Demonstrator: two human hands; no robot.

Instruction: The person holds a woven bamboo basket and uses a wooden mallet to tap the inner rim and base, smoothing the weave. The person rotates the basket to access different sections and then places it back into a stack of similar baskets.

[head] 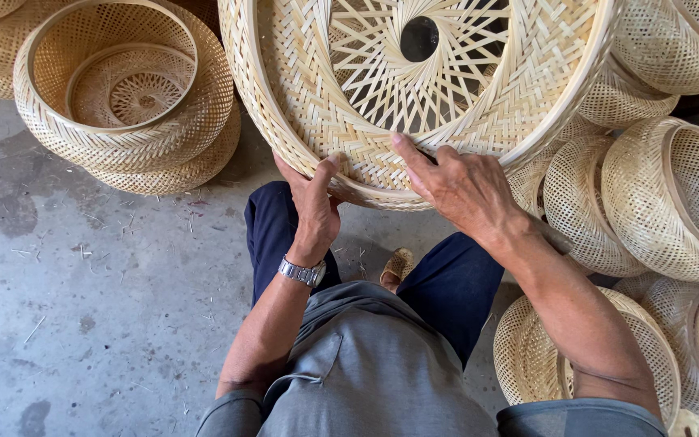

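The left hand [315, 206] clasped the near rim of a big woven basket [341, 121], thumb pressed flat on the inside of the weave and the other fingers curled out of sight behind the edge, so it was closed around the rim. A metal watch [302, 272] sat on that wrist. The right hand [463, 188] lay just beside it on the same near rim, fingers loosely spread and bent, the forefinger stretched out with its tip pressing the weave; whether the fingers hooked under the edge could not be told, so it rested on the basket rather than plainly gripping it. The basket was held up over the person's knees, tilted with its inside facing the camera, filling the far middle of the scene. It was pale straw-coloured, round and wide, with a tight herringbone wall, a smooth bent strip along the rim, and an open star-like lattice spiralling around a dark round hole in the centre. Below it were dark blue trousers [273, 235] and a grey shirt [370, 372]. On the far left stood a stack of smaller baskets [127, 97] on the grey concrete floor [82, 307], which was littered with thin splinters. More baskets of the same pale weave lay heaped on the right [657, 194]
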